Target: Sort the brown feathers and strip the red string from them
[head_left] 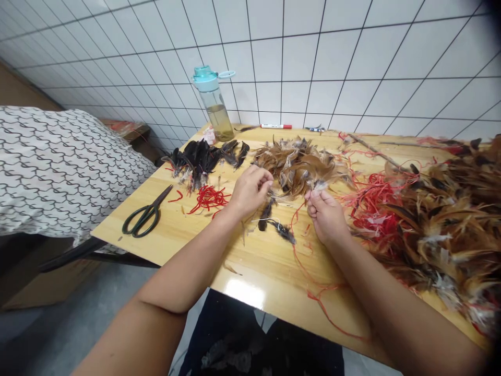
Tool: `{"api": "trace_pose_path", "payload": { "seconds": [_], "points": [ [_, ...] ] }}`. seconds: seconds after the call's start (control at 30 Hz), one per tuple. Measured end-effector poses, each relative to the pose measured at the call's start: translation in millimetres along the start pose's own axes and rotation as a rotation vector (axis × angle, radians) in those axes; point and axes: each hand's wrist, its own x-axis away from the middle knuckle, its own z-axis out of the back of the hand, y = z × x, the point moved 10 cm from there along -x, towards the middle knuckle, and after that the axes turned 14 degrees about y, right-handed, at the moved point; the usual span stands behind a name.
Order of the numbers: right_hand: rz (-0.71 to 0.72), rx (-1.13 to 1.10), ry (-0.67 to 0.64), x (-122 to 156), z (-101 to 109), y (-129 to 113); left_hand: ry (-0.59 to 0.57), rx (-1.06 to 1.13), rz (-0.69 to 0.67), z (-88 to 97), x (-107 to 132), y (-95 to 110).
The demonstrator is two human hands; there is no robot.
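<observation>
A: How far along are you, and what do your fingers hold?

B: Your right hand (324, 211) pinches red string (312, 296) beside brown feathers (301, 162) at the middle of the surface (182, 230); your left hand (252, 190) has its fingers curled, and whether they grip anything, one cannot tell.

A: What is done, what left?

B: The feather heap (450, 219) at your right, mixed with red string, is probably the completed portion; the brown feathers, and the black feathers (199, 159) at left, seem to await you.

A: Any writing?

B: You can read none: the red-and-white marker (276, 126) bears print too small; the bottle (217, 115) shows no legible label.
</observation>
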Motion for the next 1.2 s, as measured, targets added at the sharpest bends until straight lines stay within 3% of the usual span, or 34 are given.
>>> {"api": "trace_pose_path", "payload": {
  "seconds": [0.17, 0.37, 0.47, 0.57, 0.67, 0.77, 0.93, 1.2],
  "points": [
    [0.018, 0.023, -0.013, 0.6, -1.4, -0.6, -0.276, -0.097, -0.098, -38.3, 20.9, 3.3],
    [0.057, 0.082, -0.020, 2.9, -3.0, -2.2, -0.283, -0.094, -0.075, -43.9, 22.5, 2.3],
    [0.085, 0.121, -0.026, 4.2, -4.1, -4.0, -0.192, 0.094, 0.080, -32.7, 15.0, -1.3],
    [0.107, 0.146, -0.025, 5.1, -4.7, -5.8, -0.129, 0.426, 0.365, -28.7, 14.4, -11.5],
    [0.114, 0.157, -0.018, 5.5, -4.2, -6.4, -0.145, 0.767, 0.639, -37.7, 22.7, -14.1],
    [0.115, 0.172, -0.022, 5.6, -4.4, -5.2, -0.224, 0.956, 0.804, -49.0, 32.5, -6.9],
    [0.164, 0.266, -0.019, 5.8, -5.3, -2.9, -0.337, 1.057, 0.893, -63.2, 45.7, 6.1],
    [0.305, 0.415, -0.030, 7.5, -11.9, -4.5, -0.256, 1.067, 0.927, -73.0, 54.1, 2.6]
  ]
}}
